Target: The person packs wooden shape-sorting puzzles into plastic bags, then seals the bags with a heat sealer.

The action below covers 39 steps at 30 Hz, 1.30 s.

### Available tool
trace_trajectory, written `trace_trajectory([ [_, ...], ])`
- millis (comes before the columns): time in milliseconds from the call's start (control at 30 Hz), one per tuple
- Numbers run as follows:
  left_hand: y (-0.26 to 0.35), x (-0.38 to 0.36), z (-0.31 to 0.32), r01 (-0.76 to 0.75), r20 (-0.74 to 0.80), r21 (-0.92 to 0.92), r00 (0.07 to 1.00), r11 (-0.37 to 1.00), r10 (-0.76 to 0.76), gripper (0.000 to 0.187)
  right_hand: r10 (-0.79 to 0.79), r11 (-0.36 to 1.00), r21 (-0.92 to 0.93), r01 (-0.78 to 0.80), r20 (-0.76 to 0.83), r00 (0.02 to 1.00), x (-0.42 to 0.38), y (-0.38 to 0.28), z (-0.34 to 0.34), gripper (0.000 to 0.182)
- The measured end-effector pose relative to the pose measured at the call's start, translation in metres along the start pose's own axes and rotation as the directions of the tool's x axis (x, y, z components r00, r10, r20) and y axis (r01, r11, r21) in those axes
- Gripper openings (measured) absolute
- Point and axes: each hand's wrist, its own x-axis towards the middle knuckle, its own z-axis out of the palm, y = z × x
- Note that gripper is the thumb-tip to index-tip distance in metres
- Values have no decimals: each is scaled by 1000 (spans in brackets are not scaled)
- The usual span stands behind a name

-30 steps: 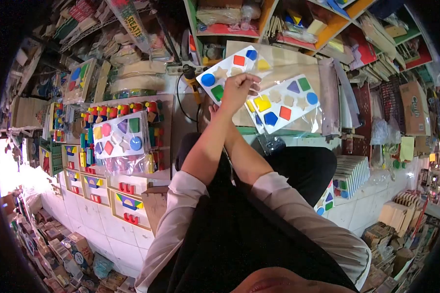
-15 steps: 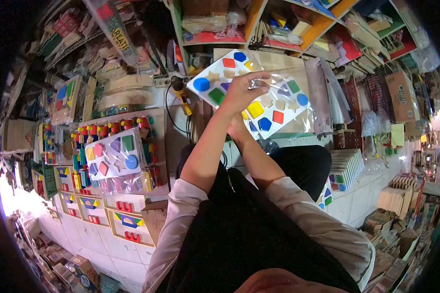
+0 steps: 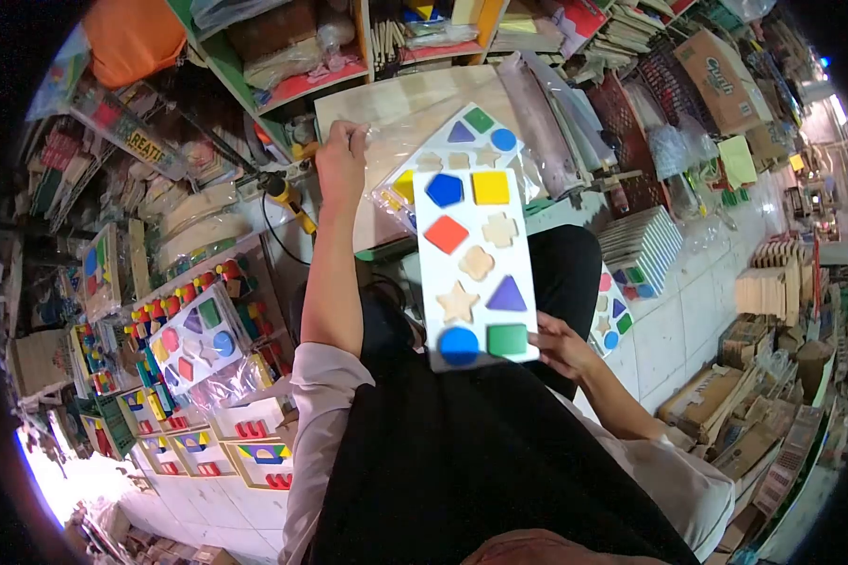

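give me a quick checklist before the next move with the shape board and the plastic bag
1. Right hand grips the shape board at its near edge: ok.
2. All shape pieces seated in the board: ok, none looks loose.
3. Left hand holds the plastic bag: ok.
4. Bag mouth open wide enough for the board: cannot tell.
5. Second bagged board lies clear of the held one: not ok, they overlap.
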Motion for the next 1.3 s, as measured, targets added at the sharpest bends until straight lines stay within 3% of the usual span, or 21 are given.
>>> trace_trajectory([
  [67, 5, -5, 9, 34, 7, 42, 999, 999, -34, 18, -30, 997, 69, 22, 114, 993, -22, 8, -21, 38],
  [167, 8, -11, 19, 20, 17, 96, 1000, 995, -21, 18, -31, 995, 101, 18, 134, 991, -36, 7, -25, 37],
  [233, 20, -19, 17, 173, 76, -31, 982, 984, -170, 18, -52, 989, 148, 28, 164, 985, -28, 7, -22, 37],
  [267, 18, -23, 20, 166, 79, -29, 983, 986, -163, 18, -71, 982, 185, 35, 192, 979, -21, 5, -19, 37],
  [333, 8, -30, 27, -52, -36, -70, 998, 996, 50, 17, -82, 970, 241, 30, 209, 974, -2, 4, -16, 37],
  [367, 13, -33, 23, -148, -97, 41, 984, 988, 151, 17, -92, 959, 281, 33, 201, 975, 6, 1, -13, 37],
  [400, 19, -38, 18, -155, -93, 42, 983, 987, 158, 17, -102, 946, 321, 35, 193, 976, 14, -4, -10, 37],
  [467, 32, -44, 14, 57, -4, -163, 998, 985, -59, 17, -143, 926, 372, 72, 167, 976, 26, -13, -11, 37],
  [533, 15, -44, 14, 0, 9, -127, 1000, 992, 2, 16, -184, 904, 409, 124, 111, 977, 42, -24, -12, 38],
  [600, 14, -50, 9, 49, 52, -202, 998, 978, -39, 12, -225, 906, 388, 169, 102, 969, 64, -30, -18, 38],
  [667, 16, -55, 8, 62, 60, -159, 997, 985, -53, 12, -271, 884, 401, 240, 21, 962, 85, -38, -16, 35],
  [733, 18, -60, 12, 29, 54, -159, 998, 987, -20, 12, -408, 822, 433, 370, -6, 913, 111, -50, -13, 34],
  [867, 22, -64, 10, 86, 135, -171, 989, 981, -64, 12, -497, 726, 472, 500, -142, 856, 171, -73, 10, 32],
  [933, 19, -65, 11, 109, 161, -238, 984, 965, -71, 14, -512, 698, 494, 519, -163, 843, 201, -78, 22, 30],
  [1033, 15, -70, 15, 341, 309, -482, 928, 807, -208, 15, -524, 667, 518, 536, -186, 831, 228, -82, 37, 28],
  [1067, 14, -71, 14, 338, 303, -483, 930, 808, -207, 15, -523, 664, 521, 536, -188, 831, 235, -82, 42, 28],
  [1167, 7, -73, 11, 488, 489, -508, 842, 710, -229, 14, -531, 660, 552, 509, -135, 836, 251, -80, 55, 30],
  [1200, 2, -68, 10, 485, 484, -510, 845, 711, -229, 14, -505, 690, 540, 481, -116, 855, 257, -81, 58, 29],
  [1267, -11, -58, 6, 549, 411, -541, 833, 637, -370, 17, -530, 686, 558, 467, -57, 846, 261, -79, 59, 30],
  [1300, -21, -52, 4, 555, 386, -492, 830, 671, -403, 19, -512, 726, 517, 454, -35, 858, 258, -77, 54, 31],
])
